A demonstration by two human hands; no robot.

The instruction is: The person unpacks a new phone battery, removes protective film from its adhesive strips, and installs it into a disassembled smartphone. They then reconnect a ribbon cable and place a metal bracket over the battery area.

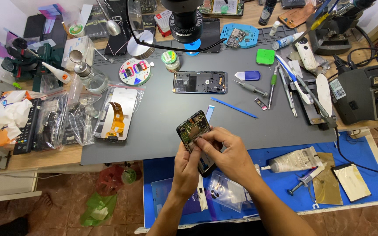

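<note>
Opened smartphone [193, 130], circuit board showing, sits tilted at the near edge of the grey work mat [162, 131]; left hand [185, 168] is clasped around its lower body; right hand [226, 150] has fingertips [201, 140] pinched together on the board; steady support and light pressure seem wise; a second phone frame [200, 82] lies farther up the mat.

The lower half of the opened phone [194, 133] is hidden behind the right hand [228, 153] and left hand [185, 168]. The microscope [187, 19] is cut off by the top edge. The soldering station [370, 94] runs past the right edge.
</note>
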